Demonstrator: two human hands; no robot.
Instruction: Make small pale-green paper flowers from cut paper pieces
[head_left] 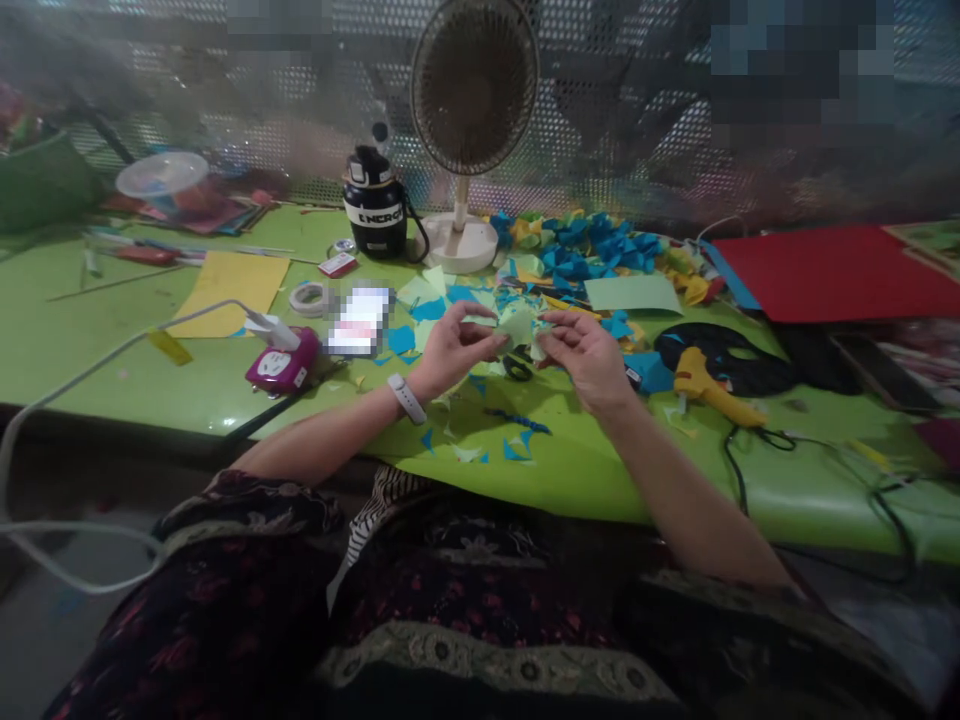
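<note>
Two hands, one small pale green paper piece [517, 328]: the left hand [459, 352] is pinching it from one side between thumb and fingers, the right hand [589, 360] is gripping its other side likewise, presumably for fine control of a thin, folded-looking piece. It is sitting between the fingertips, above the worktop [585, 470], near the middle.

Dark looped object [517, 364], perhaps scissors: lying just below the hands, seemingly for easy reach.

Blue and yellow paper pieces, many: the blue pieces [600, 245] are heaping up behind, apparently out of the working area.

Glue gun [709, 385], yellow: lying to the right, its cord trailing off, likely within the right hand's reach.

Tape roll [310, 298]: resting flat at left, probably so as not to roll.

Fan [475, 85]: standing behind, seemingly facing the person.
</note>
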